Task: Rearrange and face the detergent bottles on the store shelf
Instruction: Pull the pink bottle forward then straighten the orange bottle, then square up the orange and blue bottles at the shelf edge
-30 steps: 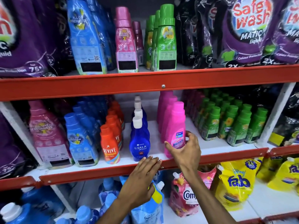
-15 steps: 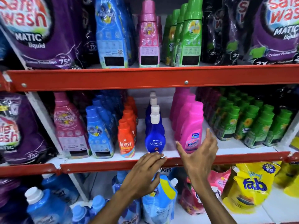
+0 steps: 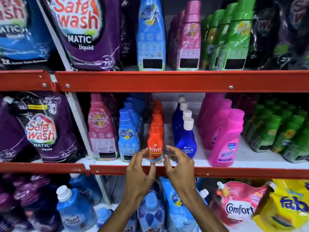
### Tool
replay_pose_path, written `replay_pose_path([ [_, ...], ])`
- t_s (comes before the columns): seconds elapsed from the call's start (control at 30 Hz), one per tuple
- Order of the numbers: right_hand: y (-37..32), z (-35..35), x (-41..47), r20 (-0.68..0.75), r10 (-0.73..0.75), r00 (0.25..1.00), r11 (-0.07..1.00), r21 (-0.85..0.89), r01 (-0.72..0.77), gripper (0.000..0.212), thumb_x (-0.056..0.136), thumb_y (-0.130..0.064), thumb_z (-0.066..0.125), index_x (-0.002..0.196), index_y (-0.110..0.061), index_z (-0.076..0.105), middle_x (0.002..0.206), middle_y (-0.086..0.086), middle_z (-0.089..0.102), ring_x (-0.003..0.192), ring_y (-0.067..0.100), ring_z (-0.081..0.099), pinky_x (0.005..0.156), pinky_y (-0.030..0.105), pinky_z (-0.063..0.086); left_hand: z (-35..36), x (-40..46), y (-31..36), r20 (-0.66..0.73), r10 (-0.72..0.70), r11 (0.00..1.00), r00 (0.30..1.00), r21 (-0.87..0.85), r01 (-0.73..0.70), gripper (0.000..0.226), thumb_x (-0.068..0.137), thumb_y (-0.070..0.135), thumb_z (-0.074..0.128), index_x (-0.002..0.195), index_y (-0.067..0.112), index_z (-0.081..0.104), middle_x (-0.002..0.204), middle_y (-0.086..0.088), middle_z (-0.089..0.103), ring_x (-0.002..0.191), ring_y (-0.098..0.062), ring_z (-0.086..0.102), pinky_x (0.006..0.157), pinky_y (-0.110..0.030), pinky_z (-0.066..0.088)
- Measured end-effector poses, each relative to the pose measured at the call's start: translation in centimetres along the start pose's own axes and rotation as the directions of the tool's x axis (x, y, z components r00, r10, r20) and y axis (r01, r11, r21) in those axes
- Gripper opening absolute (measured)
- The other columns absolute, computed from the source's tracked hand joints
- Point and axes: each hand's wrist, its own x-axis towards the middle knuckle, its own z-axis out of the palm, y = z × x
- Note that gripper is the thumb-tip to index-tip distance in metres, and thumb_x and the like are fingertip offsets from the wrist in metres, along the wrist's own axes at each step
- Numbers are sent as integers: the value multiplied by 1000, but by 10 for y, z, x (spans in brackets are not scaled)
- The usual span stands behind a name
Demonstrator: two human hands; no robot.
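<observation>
An orange Revive bottle (image 3: 155, 144) stands at the front of its row on the middle shelf (image 3: 217, 170), label facing out. My left hand (image 3: 139, 171) is just left of its base and my right hand (image 3: 178, 164) just right of it, fingers curled and spread on either side. I cannot tell whether any fingertip touches it. A dark blue Ujala bottle (image 3: 186, 139) with a white cap stands right of it, partly behind my right hand. A pink Vanish bottle (image 3: 225, 143) stands further right.
Left of the Revive row stand light blue bottles (image 3: 127, 134) and a pink one (image 3: 101, 129). Green bottles (image 3: 274, 131) fill the right end. Purple Safe Wash pouches (image 3: 41, 129) hang left. The upper shelf holds tall bottles, the lower one pouches.
Both hands moved left from around the Vanish and Ujala bottles to either side of the Revive bottle. The camera has also turned left and come closer.
</observation>
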Motion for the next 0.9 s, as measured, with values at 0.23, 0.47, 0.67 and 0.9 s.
replay_pose_path([
  [0.23,8,19,5,169,117,979,993,-41,-112,37,82,-14,66,116,-29,69,94,-12,78,85,2,72,83,29,59,7,12,-9,69,-41,996,997,80,36,42,88,21,68,129,19,60,115,-2,74,103,-18,70,91,-38,57],
  [0.47,15,23,9,166,143,976,988,-89,-130,34,84,-11,62,113,-26,70,96,-8,80,87,5,74,84,35,60,14,21,-17,125,-82,995,989,61,74,25,87,15,66,109,25,60,95,4,77,88,-14,73,79,-41,61],
  [0.67,20,27,9,143,173,974,983,-84,-162,36,85,-13,56,116,-28,68,95,-4,80,85,8,75,81,38,60,18,22,-15,102,-94,996,990,14,93,27,86,13,74,110,23,67,97,5,79,88,-5,73,82,-36,62],
  [0.9,23,29,10,131,178,975,978,-136,-160,34,88,-16,55,118,-28,66,95,0,80,85,15,75,79,40,60,16,21,-12,87,-103,995,991,11,103,29,87,16,77,114,16,69,99,2,80,86,-1,73,82,-21,59],
])
